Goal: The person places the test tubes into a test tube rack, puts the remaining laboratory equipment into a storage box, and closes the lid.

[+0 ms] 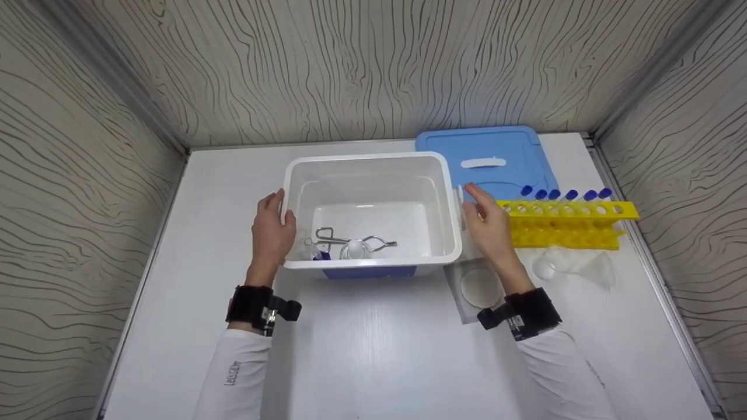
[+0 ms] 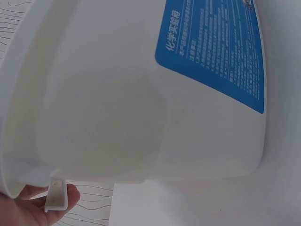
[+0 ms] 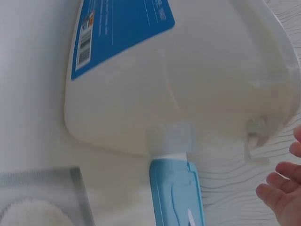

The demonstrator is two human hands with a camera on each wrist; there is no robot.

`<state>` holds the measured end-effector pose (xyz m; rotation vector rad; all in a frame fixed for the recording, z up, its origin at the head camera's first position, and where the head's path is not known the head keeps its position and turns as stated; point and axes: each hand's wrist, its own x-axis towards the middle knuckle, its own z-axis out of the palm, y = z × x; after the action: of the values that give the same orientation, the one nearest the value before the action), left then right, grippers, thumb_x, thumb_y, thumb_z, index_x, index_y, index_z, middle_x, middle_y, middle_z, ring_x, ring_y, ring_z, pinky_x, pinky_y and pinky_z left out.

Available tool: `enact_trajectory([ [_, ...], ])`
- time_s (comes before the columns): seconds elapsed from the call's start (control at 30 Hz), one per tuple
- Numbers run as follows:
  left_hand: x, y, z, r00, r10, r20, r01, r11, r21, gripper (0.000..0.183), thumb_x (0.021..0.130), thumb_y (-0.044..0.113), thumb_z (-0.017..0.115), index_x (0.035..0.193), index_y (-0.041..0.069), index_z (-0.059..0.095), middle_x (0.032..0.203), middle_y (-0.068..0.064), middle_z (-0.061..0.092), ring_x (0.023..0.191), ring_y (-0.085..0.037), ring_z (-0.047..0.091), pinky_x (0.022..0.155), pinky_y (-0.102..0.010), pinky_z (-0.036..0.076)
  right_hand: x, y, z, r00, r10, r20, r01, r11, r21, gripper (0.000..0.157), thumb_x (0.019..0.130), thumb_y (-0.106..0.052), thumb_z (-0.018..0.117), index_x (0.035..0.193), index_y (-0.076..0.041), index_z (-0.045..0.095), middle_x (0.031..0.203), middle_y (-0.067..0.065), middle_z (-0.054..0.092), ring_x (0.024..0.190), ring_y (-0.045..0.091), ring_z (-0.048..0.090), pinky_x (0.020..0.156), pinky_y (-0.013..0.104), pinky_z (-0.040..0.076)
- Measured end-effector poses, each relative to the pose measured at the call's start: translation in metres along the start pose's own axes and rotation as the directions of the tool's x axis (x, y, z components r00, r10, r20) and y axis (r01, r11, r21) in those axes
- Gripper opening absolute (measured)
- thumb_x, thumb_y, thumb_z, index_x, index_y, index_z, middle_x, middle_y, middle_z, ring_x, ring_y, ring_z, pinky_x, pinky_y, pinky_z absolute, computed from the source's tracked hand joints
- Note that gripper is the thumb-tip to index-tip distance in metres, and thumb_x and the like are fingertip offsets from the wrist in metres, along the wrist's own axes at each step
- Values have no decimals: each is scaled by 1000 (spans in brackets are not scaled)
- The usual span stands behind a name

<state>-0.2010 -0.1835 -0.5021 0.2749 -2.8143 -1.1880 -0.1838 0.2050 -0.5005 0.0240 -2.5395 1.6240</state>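
Note:
A white plastic bin stands lidless on the table, with a blue printed label on its front wall. My left hand is at the bin's left side, its fingers behind a small white latch that hangs under the rim. At the right side my right hand has its fingers loosely extended, a little apart from the right latch. Inside the bin lie metal tongs, a small round white item and, in the front left corner, clear glassware with a blue part.
Behind the bin on the right lies a blue lid with a white handle. A yellow rack holds several blue-capped tubes. Clear funnel-shaped ware lies before it. A flat packet with a round pale disc is near my right wrist.

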Motion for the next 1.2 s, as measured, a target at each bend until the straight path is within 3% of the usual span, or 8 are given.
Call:
enact_trajectory([
  [0.27, 0, -4, -6, 1000, 14, -5, -14, 1000, 6, 54, 100, 16, 48, 152, 5, 38, 155, -25, 36, 142, -42, 42, 118, -53, 37, -25, 11, -21, 999, -41, -36, 33, 978, -205, 37, 103, -18, 51, 135, -1, 59, 137, 22, 60, 127, 38, 59, 107, 53, 48],
  [0.43, -2, -8, -9, 1000, 13, -8, -13, 1000, -1, 54, 100, 16, 49, 152, 5, 38, 155, -25, 36, 141, -42, 42, 117, -54, 38, -44, 26, -19, 995, -30, -100, -11, 921, -389, 34, 98, -17, 56, 126, 0, 66, 120, 22, 70, 100, 39, 70, 84, 51, 60],
  [0.57, -3, -10, -10, 1000, 20, -21, -20, 1000, -9, 54, 100, 15, 49, 152, 5, 39, 154, -25, 37, 141, -42, 43, 117, -54, 38, -55, 43, -18, 994, -39, -104, -17, 874, -486, 33, 96, -19, 60, 121, 1, 69, 110, 23, 73, 84, 40, 71, 64, 49, 58],
  [0.7, -4, -6, -10, 1000, 22, -19, -22, 1000, -3, 54, 101, 16, 48, 152, 4, 37, 155, -25, 36, 141, -42, 43, 117, -53, 38, -58, 65, -22, 1000, -17, -22, 2, 833, -554, 35, 95, -22, 61, 121, 1, 69, 113, 25, 72, 92, 43, 70, 69, 52, 57],
  [0.8, -4, -4, -7, 999, 35, -18, -35, 999, 10, 54, 101, 15, 47, 153, 4, 36, 155, -26, 36, 139, -43, 44, 116, -52, 40, -59, 82, -26, 995, 2, 103, 59, 806, -589, 39, 95, -23, 63, 126, 0, 66, 121, 25, 69, 105, 45, 66, 85, 57, 56],
  [0.87, -3, -4, -5, 999, 44, -18, -44, 999, 17, 54, 101, 14, 47, 152, 3, 36, 154, -26, 36, 138, -43, 45, 115, -52, 41, -60, 91, -29, 979, 3, 202, 123, 786, -606, 43, 93, -24, 66, 128, -1, 63, 128, 24, 65, 115, 45, 62, 95, 59, 53],
  [1.0, -4, -3, -4, 998, 61, -28, -60, 998, 26, 53, 101, 14, 48, 152, 3, 38, 153, -26, 38, 137, -43, 47, 114, -53, 42, -57, 99, -31, 923, 41, 382, 226, 745, -627, 55, 89, -30, 72, 135, -3, 59, 140, 24, 56, 128, 45, 53, 105, 61, 46],
  [1.2, -4, -3, -3, 996, 76, -37, -75, 997, 20, 52, 101, 13, 48, 151, 1, 39, 152, -27, 39, 136, -43, 48, 113, -54, 42, -49, 100, -29, 847, 132, 516, 271, 726, -632, 71, 78, -32, 83, 140, -7, 56, 147, 21, 51, 133, 43, 50, 107, 59, 45],
])
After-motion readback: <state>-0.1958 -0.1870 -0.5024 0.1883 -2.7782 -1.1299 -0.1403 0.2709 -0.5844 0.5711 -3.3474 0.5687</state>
